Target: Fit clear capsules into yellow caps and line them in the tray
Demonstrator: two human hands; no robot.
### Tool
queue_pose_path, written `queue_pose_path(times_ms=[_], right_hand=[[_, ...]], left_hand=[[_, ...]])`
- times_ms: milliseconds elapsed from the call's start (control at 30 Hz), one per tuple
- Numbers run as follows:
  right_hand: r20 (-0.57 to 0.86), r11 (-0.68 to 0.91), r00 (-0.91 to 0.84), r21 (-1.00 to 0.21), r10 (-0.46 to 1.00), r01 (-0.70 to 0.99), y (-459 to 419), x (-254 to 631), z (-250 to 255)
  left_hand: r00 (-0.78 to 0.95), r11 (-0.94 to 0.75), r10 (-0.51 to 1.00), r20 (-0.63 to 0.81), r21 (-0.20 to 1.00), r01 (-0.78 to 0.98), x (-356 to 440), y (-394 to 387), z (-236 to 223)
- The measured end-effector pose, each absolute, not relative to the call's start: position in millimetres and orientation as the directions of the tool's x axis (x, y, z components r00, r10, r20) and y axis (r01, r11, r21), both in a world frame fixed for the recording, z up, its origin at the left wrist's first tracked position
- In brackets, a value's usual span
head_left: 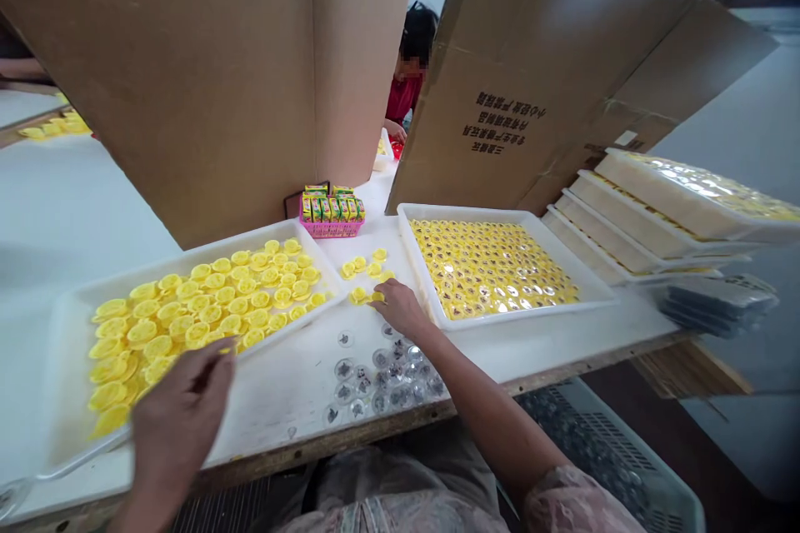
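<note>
My left hand (187, 404) is over the near edge of the left white tray (68, 383), fingers pinched, with a bit of yellow showing at the fingertips. In that tray lie many round yellow plastic pieces (212, 314), some overlapping. On the white table, my right hand (403, 308) has its fingers closed on a yellow piece (377, 297). A few loose yellow pieces (356, 266) lie just beyond it. Nearer the table's edge are several clear round covers (344, 369) with dark marks inside, spread below my right forearm.
A second white tray (600, 300) holds rows of yellow pieces under shiny clear covers. Filled trays (675, 212) are stacked at right, beside dark flat packs (718, 300). A pink basket (331, 228) holds small boxes. Cardboard panels (250, 75) stand behind; a person (406, 92) sits beyond.
</note>
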State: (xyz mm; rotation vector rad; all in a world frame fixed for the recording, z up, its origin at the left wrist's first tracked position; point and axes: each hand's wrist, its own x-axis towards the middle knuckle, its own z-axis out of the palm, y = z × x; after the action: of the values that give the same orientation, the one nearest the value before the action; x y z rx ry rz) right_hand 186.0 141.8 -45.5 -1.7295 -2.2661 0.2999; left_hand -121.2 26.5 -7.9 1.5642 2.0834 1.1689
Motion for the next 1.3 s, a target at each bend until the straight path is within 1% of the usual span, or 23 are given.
queue_pose_path(times_ms=[67, 100, 167, 200, 233, 300, 333, 400, 433, 500, 600, 700, 733, 800, 867, 900, 967, 1033, 1100, 1200, 1267, 1300], right_hand=[[0.108, 0.241, -0.216, -0.349, 0.97, 0.906, 127.9, 185.8, -39.6], [0.128, 0.239, -0.205, -0.385, 0.97, 0.891, 118.6, 185.3, -35.2], [0.193, 0.261, -0.188, -0.493, 0.963, 0.83, 96.8, 181.9, -25.3], [0.234, 0.283, -0.181, -0.546, 0.955, 0.789, 85.1, 178.8, -20.4], [0.272, 0.31, -0.179, -0.586, 0.945, 0.749, 73.9, 175.2, -16.2], [0.333, 0.359, -0.181, -0.617, 0.925, 0.7, 54.5, 167.5, -10.8], [0.356, 0.376, -0.179, -0.624, 0.917, 0.685, 47.0, 164.2, -9.9], [0.39, 0.394, -0.162, -0.639, 0.906, 0.661, 36.8, 159.0, -11.6], [0.405, 0.399, -0.152, -0.644, 0.902, 0.653, 33.5, 157.1, -13.6], [0.429, 0.416, -0.151, -0.635, 0.89, 0.651, 28.6, 153.6, -18.3], [0.445, 0.465, -0.214, -0.594, 0.87, 0.656, 22.5, 149.2, -23.4], [0.423, 0.512, -0.3, -0.594, 0.855, 0.621, 21.0, 151.9, -26.4], [0.416, 0.504, -0.296, -0.602, 0.86, 0.619, 23.0, 155.1, -27.4], [0.397, 0.441, -0.226, -0.616, 0.89, 0.653, 31.8, 162.8, -29.6], [0.366, 0.377, -0.177, -0.6, 0.914, 0.705, 45.0, 167.8, -31.9], [0.348, 0.383, -0.208, -0.571, 0.914, 0.726, 52.2, 167.9, -33.2], [0.303, 0.476, -0.37, -0.479, 0.878, 0.738, 65.6, 163.0, -36.3], [0.237, 0.604, -0.557, -0.37, 0.796, 0.706, 76.0, 154.5, -41.1], [0.168, 0.68, -0.663, -0.286, 0.73, 0.675, 83.0, 147.0, -47.5], [0.118, 0.683, -0.677, -0.238, 0.726, 0.691, 87.6, 143.2, -56.0], [0.14, 0.638, -0.627, -0.282, 0.766, 0.717, 86.6, 144.0, -57.3], [0.171, 0.601, -0.581, -0.344, 0.796, 0.722, 84.5, 144.5, -56.0]], left_hand=[[-0.242, 0.128, 0.97, -0.002, 0.853, 0.507, -80.5, 33.4, -9.3], [-0.18, 0.172, 0.978, -0.106, 0.898, 0.406, -63.6, 37.2, -11.2], [-0.024, 0.25, 0.968, -0.25, 0.956, 0.152, -36.5, 43.7, -15.9], [0.068, 0.303, 0.951, -0.302, 0.953, 0.002, -26.1, 46.0, -18.5], [0.166, 0.358, 0.928, -0.334, 0.922, -0.144, -17.4, 47.3, -20.9], [0.338, 0.46, 0.876, -0.343, 0.804, -0.377, -4.9, 46.9, -25.3], [0.391, 0.495, 0.858, -0.333, 0.739, -0.457, -0.9, 45.4, -27.0], [0.432, 0.529, 0.842, -0.322, 0.646, -0.55, 3.5, 40.8, -29.3], [0.431, 0.536, 0.84, -0.329, 0.624, -0.569, 4.4, 38.1, -29.7], [0.414, 0.541, 0.839, -0.353, 0.622, -0.566, 4.5, 33.0, -29.2], [0.364, 0.527, 0.849, -0.384, 0.671, -0.521, 1.6, 27.4, -26.5], [0.258, 0.502, 0.865, -0.431, 0.742, -0.443, -8.3, 25.5, -25.1], [0.204, 0.497, 0.867, -0.454, 0.765, -0.409, -13.5, 25.7, -25.4], [0.106, 0.501, 0.861, -0.498, 0.792, -0.348, -25.2, 26.8, -26.8], [0.064, 0.518, 0.847, -0.528, 0.791, -0.325, -35.3, 28.6, -28.5], [0.064, 0.522, 0.844, -0.533, 0.787, -0.33, -38.7, 29.5, -29.2], [0.076, 0.507, 0.852, -0.518, 0.781, -0.364, -41.6, 31.4, -30.2], [0.081, 0.477, 0.868, -0.49, 0.778, -0.408, -40.5, 32.8, -30.9], [0.088, 0.46, 0.876, -0.474, 0.769, -0.443, -37.9, 33.4, -31.7], [0.109, 0.456, 0.88, -0.463, 0.753, -0.475, -35.6, 33.0, -32.5], [0.133, 0.439, 0.89, -0.436, 0.743, -0.505, -35.4, 32.3, -32.1], [0.146, 0.429, 0.896, -0.418, 0.739, -0.519, -35.4, 31.9, -31.4]])
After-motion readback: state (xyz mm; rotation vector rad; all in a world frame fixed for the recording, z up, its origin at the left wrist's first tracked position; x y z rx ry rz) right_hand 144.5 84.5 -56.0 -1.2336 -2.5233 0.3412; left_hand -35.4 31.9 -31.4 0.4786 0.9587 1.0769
